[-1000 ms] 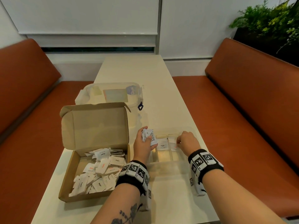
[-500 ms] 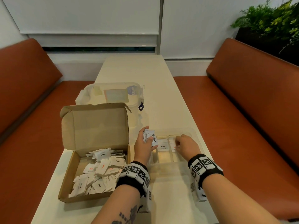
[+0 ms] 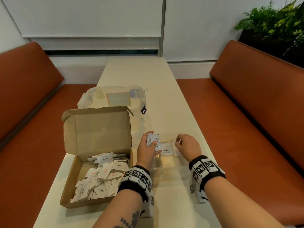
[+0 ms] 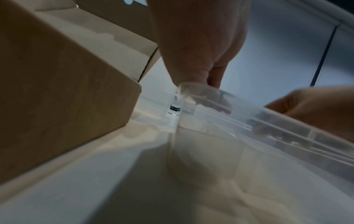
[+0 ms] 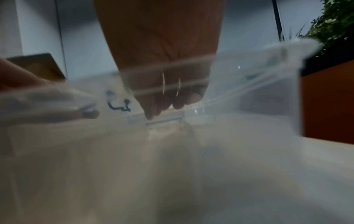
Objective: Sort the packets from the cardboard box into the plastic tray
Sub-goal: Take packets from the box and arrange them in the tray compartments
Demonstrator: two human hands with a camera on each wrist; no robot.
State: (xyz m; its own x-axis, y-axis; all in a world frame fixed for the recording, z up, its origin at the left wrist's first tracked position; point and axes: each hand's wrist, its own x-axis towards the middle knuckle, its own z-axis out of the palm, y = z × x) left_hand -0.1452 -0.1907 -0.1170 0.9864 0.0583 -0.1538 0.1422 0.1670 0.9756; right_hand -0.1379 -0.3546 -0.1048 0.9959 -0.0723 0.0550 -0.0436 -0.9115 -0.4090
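Observation:
An open cardboard box (image 3: 70, 176) at the left holds a heap of white packets (image 3: 102, 176). Right of it lies the clear plastic tray (image 3: 166, 163) with narrow compartments; one holds a Pepper packet (image 3: 166, 150), the one beside it a red-printed packet (image 3: 178, 152). My left hand (image 3: 152, 142) grips a small stack of packets (image 3: 158, 143), a Stevia one on top, over the tray's left end. My right hand (image 3: 178, 140) hovers over the red-printed packet, fingers curled down, nothing seen between them. In the right wrist view its fingertips (image 5: 152, 113) point at the tray floor behind the blurred tray wall (image 5: 249, 72).
A lidded clear container (image 3: 115, 99) stands right behind the box's raised flap (image 3: 98, 129). The narrow cream table (image 3: 136, 74) runs between two orange benches (image 3: 246, 120). A plant (image 3: 276, 20) sits at the far right.
My right hand drew back a little along the tray compartment and then rose slightly. My left hand kept its stack of packets nearly still.

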